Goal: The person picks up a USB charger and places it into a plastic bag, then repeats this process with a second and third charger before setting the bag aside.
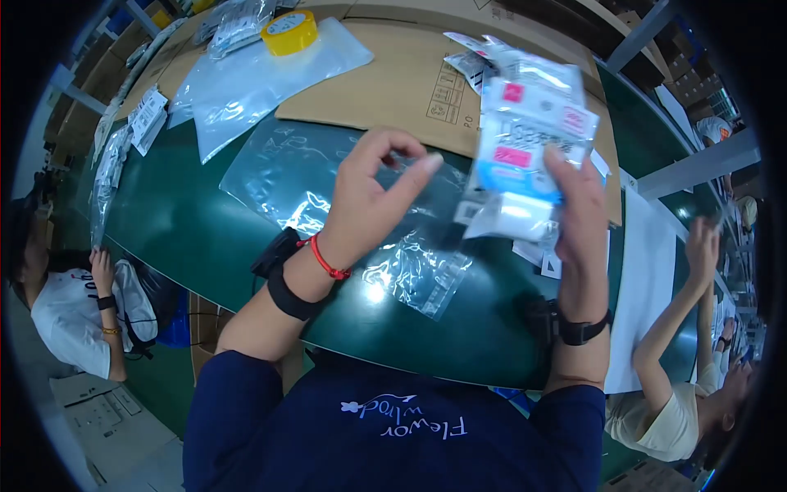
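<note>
My right hand grips a small stack of white plastic packets with pink and blue print, the thumb lying across the front one. The packets are smeared a little by motion. My left hand hovers over a clear plastic bag, its thumb and forefinger curled together at the tips. Whether anything is between those fingertips cannot be made out. The bag lies flat and shiny on the green table, reaching from beneath my left hand toward the table's near edge.
A brown cardboard sheet lies at the back. Yellow tape rests on milky plastic bags at the far left. Packaged items line the left edge. People sit at the left and right; a grey metal post stands at right.
</note>
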{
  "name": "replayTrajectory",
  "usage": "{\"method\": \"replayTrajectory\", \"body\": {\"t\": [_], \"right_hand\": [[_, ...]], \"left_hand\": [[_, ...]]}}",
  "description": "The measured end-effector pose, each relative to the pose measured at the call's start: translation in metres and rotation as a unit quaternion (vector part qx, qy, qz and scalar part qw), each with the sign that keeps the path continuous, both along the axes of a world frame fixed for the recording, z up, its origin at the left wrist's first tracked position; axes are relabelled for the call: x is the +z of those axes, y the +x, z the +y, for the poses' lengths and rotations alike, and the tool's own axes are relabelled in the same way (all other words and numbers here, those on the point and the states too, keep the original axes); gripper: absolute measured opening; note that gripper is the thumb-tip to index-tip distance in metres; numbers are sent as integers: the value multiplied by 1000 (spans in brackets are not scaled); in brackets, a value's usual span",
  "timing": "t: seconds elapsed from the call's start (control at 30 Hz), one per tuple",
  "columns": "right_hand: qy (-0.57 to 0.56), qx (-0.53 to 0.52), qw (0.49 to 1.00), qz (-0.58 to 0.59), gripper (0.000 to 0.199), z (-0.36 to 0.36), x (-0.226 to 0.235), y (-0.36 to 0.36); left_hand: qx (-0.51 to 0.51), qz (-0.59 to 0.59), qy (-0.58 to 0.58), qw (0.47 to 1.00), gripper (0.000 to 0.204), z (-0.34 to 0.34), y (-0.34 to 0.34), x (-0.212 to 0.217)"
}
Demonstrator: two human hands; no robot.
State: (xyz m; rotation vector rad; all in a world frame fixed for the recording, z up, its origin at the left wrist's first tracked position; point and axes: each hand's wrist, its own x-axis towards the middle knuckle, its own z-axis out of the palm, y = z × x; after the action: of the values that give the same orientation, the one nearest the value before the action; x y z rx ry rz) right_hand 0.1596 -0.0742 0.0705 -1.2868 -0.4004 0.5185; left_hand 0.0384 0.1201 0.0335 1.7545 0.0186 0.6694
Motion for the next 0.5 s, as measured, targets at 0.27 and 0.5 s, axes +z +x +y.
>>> {"method": "replayTrajectory", "body": {"t": [0.27,0.5], "right_hand": [[-153,48,987,-33,45,-54,-11,9],[-301,182,932,-86,47,-64,-26,-3]], "left_hand": [[-8,124,351,928,17,-15,-16,-42],[22,94,306,947,13,-15,-19,-43]]}}
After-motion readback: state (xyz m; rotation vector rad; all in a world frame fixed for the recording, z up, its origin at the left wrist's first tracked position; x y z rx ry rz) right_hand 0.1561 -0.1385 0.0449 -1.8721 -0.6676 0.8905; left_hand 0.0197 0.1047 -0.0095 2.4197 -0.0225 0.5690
